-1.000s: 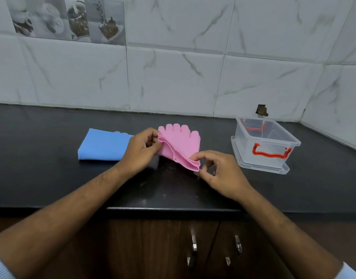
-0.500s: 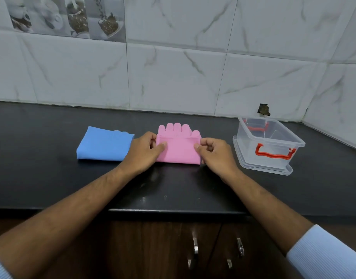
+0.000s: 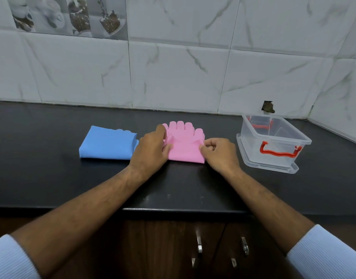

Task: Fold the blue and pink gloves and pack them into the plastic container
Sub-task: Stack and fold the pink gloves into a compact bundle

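Pinching pink glove (image 3: 184,152) edges, both hands' grip now lifting its folded flap.

There is one view only, from a wide-angle camera worn on the person's head. It looks forward and down over the near edge of the black bench (image 3: 52,178) toward the tiled wall (image 3: 173,67) at the far side. Both forearms reach in from the bottom corners, so it sits close above the work. Cabinet doors (image 3: 163,248) fill the near bottom, and the wall corner shows at the far right.
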